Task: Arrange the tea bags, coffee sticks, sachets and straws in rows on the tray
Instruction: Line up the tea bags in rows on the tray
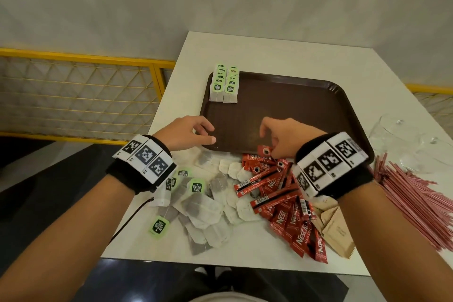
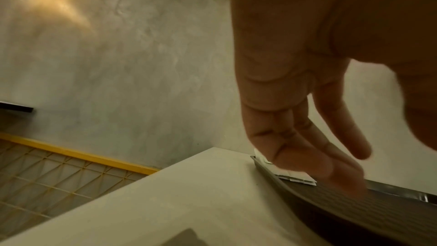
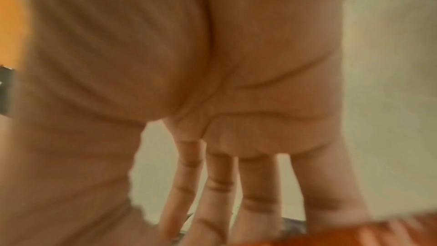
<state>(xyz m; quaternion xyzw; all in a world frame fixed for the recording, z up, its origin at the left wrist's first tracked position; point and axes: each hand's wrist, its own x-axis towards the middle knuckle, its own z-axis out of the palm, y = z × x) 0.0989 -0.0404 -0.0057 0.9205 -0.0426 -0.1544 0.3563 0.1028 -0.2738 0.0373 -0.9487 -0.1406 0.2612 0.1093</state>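
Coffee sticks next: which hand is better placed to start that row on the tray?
The right hand. Its fingertips already touch a red coffee stick at the top of the pile beside the tray. The left hand rests open at the tray's near left corner, farther from the sticks.

Both arms are bare, no sleeves, and each wrist has a chunky black fabric band wrapped round it. The left wristband point(image 1: 142, 164) and the right wristband point(image 1: 333, 167) each carry a strip of white panels printed with blocky black-and-white square marker codes, with tiny numbers along the edge. There's also a thin black cable point(image 1: 132, 218) trailing down from the left band.
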